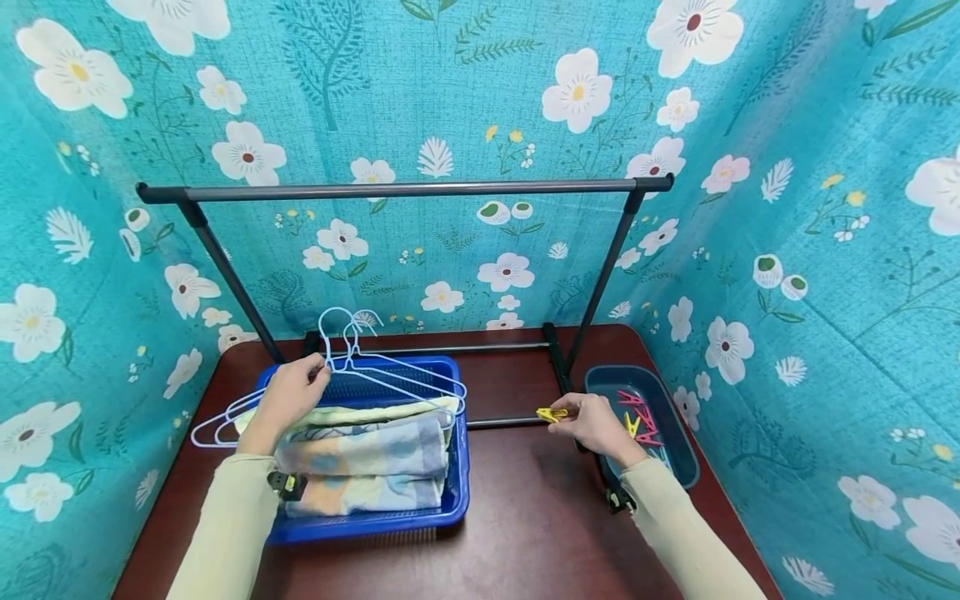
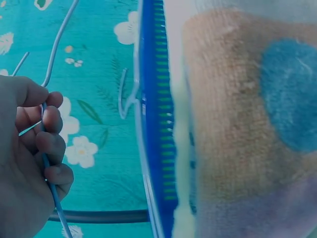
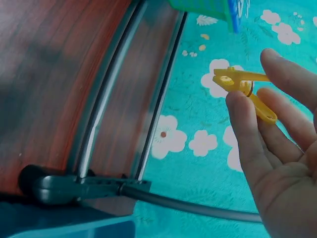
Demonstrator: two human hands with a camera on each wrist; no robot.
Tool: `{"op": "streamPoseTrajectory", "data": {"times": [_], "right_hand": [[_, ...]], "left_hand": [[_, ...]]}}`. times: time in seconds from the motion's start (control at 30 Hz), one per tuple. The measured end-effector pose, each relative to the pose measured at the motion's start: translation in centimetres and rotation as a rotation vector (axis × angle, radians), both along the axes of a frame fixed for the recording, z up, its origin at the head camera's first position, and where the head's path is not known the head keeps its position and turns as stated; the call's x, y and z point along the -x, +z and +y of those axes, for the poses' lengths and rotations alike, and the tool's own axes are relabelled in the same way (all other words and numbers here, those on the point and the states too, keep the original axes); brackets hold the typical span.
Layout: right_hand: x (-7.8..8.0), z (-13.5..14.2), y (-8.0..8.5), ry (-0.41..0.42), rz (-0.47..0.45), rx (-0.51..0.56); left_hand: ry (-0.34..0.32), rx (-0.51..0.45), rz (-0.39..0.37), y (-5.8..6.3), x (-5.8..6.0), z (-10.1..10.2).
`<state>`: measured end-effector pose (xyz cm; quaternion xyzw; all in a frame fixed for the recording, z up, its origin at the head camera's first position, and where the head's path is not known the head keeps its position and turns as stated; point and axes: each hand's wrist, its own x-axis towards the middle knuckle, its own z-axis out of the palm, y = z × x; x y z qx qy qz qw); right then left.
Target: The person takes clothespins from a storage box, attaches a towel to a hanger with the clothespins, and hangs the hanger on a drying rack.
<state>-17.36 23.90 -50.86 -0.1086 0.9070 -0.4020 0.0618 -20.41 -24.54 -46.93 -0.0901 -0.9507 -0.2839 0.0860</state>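
Note:
My left hand (image 1: 288, 396) grips a light blue wire hanger (image 2: 60, 32), its fingers curled round the wire. More than one hanger hook shows beside that hand. The hangers spread over a blue basket (image 1: 463, 467) that holds folded cloths (image 1: 360, 454) with a pale patterned print. My right hand (image 1: 592, 425) pinches a yellow clothespin (image 3: 242, 85) between thumb and fingers, just left of a dark blue tray (image 1: 681, 417). Several pink, yellow and blue clothespins (image 1: 643, 427) lie in that tray.
A dark metal clothes rack (image 1: 420, 191) stands at the back of the reddish-brown table (image 1: 525, 517). Its base bars run low behind the basket and between both hands. A turquoise floral curtain (image 1: 465, 108) surrounds the table at the back and sides.

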Motion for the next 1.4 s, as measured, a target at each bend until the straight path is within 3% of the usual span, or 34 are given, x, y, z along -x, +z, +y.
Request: {"op": "streamPoseTrajectory", "data": {"times": [0.2,0.33,0.43,0.67,0.87,1.07,1.4], "right_hand": [[0.0,-1.6,0.7,0.085,0.104,-0.032],[-0.1,-2.8,1.3,0.11,0.073,0.028],[-0.1,-3.6,1.7,0.106,0.034,0.062],[0.1,-5.1,2.3,0.123,0.116,0.045],[-0.1,-5.8,2.8,0.101,0.099,0.063],[0.0,-6.3,3.1,0.122,0.086,0.041],[-0.3,-7.2,4.5,0.077,0.139,0.061]], "left_hand": [[-0.01,-0.001,0.009,1.4,-0.3,0.6],[-0.017,0.001,0.042,2.3,-0.5,0.9],[-0.026,-0.009,0.062,3.0,-0.6,1.3],[-0.061,-0.009,0.098,4.5,-1.0,1.8],[-0.091,0.014,0.155,5.3,-1.1,2.2],[-0.07,0.025,0.169,6.1,-1.3,2.6],[-0.04,-0.034,0.184,7.1,-1.7,2.4]]}}
